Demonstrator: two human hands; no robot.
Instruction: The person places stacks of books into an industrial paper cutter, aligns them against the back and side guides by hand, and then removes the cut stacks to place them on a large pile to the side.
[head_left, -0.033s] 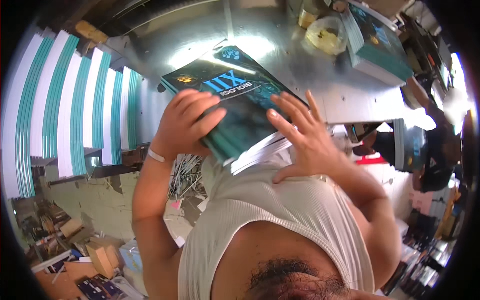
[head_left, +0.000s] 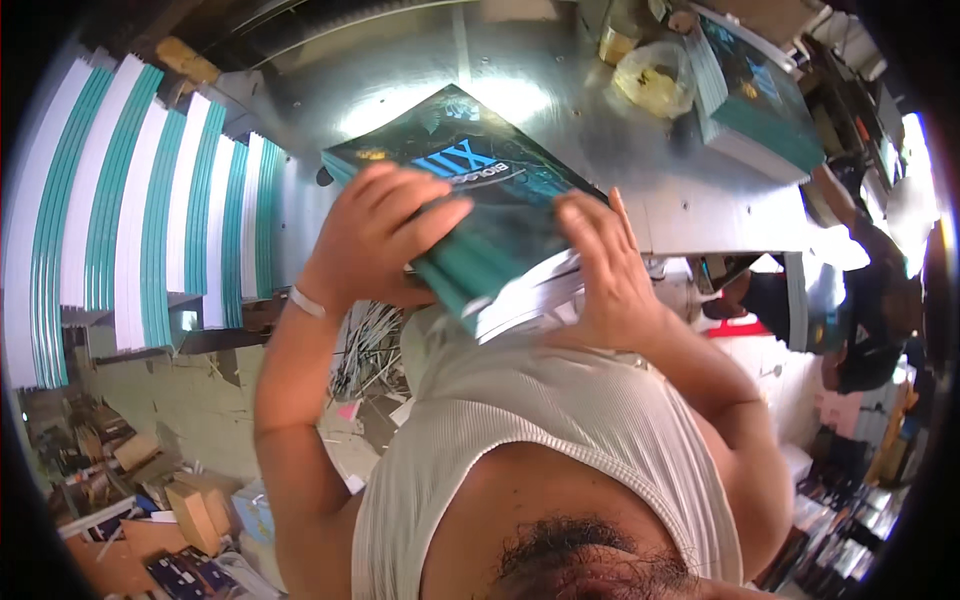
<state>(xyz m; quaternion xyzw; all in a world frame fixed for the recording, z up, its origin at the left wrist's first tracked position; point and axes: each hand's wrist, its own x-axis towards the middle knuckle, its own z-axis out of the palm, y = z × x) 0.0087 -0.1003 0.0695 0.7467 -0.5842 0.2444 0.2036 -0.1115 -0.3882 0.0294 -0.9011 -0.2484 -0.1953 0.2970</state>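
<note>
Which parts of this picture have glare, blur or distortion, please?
Head view: strong glare on the metal table behind the held books; head view: the right hand looks blurred, probably by motion; head view: book stacks at left curve near the dark rim.

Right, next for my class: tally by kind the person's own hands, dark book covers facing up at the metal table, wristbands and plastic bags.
Left hand and right hand: 2
Near book cover and far book cover: 2
Wristband: 1
Plastic bag: 1
Total: 6
</note>
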